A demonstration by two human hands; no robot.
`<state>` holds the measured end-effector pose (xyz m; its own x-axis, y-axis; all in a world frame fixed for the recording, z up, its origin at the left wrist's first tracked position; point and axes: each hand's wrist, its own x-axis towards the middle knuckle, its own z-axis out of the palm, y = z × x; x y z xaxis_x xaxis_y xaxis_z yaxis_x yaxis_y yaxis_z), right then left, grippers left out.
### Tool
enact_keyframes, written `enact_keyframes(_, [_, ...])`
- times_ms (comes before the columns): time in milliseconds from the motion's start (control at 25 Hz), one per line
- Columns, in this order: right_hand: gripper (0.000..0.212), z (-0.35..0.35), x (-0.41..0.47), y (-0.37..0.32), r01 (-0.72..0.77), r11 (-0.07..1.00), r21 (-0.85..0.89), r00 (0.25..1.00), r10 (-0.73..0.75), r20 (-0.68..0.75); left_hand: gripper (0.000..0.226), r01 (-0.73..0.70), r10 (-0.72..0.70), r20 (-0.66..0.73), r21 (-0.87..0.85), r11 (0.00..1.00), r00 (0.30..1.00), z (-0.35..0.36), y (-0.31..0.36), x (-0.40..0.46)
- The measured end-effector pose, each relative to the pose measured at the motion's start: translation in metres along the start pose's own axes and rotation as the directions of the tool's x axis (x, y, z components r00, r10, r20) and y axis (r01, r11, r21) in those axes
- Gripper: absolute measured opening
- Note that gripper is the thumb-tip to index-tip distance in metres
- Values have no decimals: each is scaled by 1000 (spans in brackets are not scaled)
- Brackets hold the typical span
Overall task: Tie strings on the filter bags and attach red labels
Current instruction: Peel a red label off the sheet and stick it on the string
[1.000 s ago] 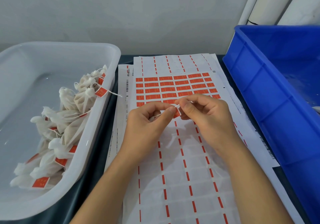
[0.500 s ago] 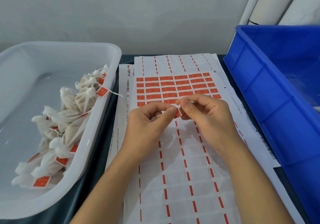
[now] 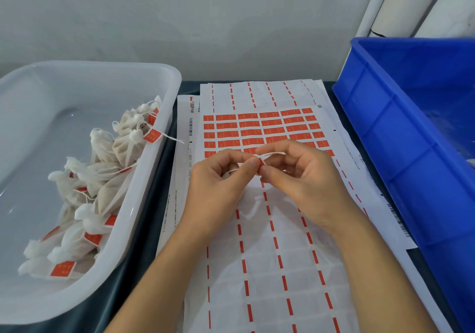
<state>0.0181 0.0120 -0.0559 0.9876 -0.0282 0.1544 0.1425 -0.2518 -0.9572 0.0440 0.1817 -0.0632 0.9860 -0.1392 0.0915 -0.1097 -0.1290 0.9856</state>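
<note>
Left hand and right hand meet fingertip to fingertip above the label sheet, both pinching a small red label folded around a white string; the filter bag it belongs to is hidden, while finished filter bags pile along the right wall of the white tub. To my eye the trick here is squaring the label's halves before pressing, string trapped in the fold. Both wrists hover over the sheet, fingers curled inward.

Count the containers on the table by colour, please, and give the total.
White tray, holding tied filter bags: 1
Blue bin: 1
Total: 2
</note>
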Motion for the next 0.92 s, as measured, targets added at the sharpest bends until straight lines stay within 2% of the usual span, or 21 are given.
enact_keyframes(120, [26,-1,-1,1,-19,1000,18,1000,19,-1,11,0,1,-24,23,1000,1000,1,0,0])
enact_keyframes(280, [26,-1,-1,0,-78,990,116,995,70,74,15,52,-53,-17,-20,998,998,0,2,1])
enact_keyframes(480, [11,5,-1,0,-120,993,10,986,118,118,19,54,-54,-9,-37,998,998,0,2,0])
enact_keyframes(640, [11,7,0,-1,-108,993,-37,989,111,93,18,57,-57,-5,-33,998,998,0,1,0])
enact_keyframes(920, [23,2,-2,-1,-156,987,43,982,150,118,21,62,-62,-22,-16,998,998,0,-2,1])
